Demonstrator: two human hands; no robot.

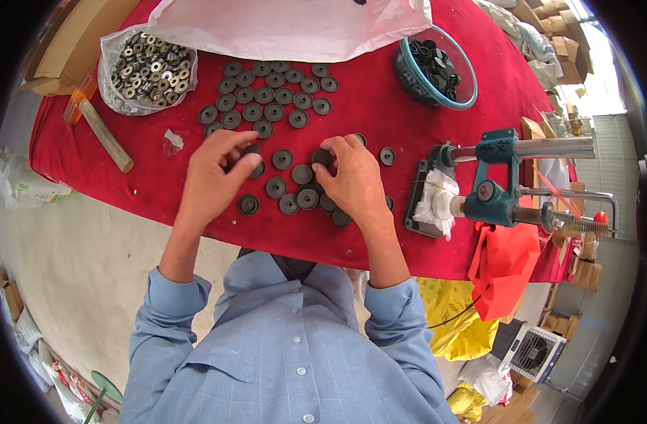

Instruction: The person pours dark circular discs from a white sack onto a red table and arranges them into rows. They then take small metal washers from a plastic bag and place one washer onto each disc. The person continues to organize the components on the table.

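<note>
Narrow gap between discs (387,156) and press (494,189)

Head view, wide fisheye: looks steeply down from above, on the wearer's side of the fingers (346,157); fairly near. Frame takes in red cloth (369,92) beyond them, blue shirt (267,346) behind.

Discs (282,159) left of press (494,191)

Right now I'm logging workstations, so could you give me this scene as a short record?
Left hand: pinching a dark disc
Right hand: pinching another disc
Surface: red cloth
Around hands: loose discs
Far left: metal rings in a plastic bag
Far right: tub of black parts
Right: green press
</note>
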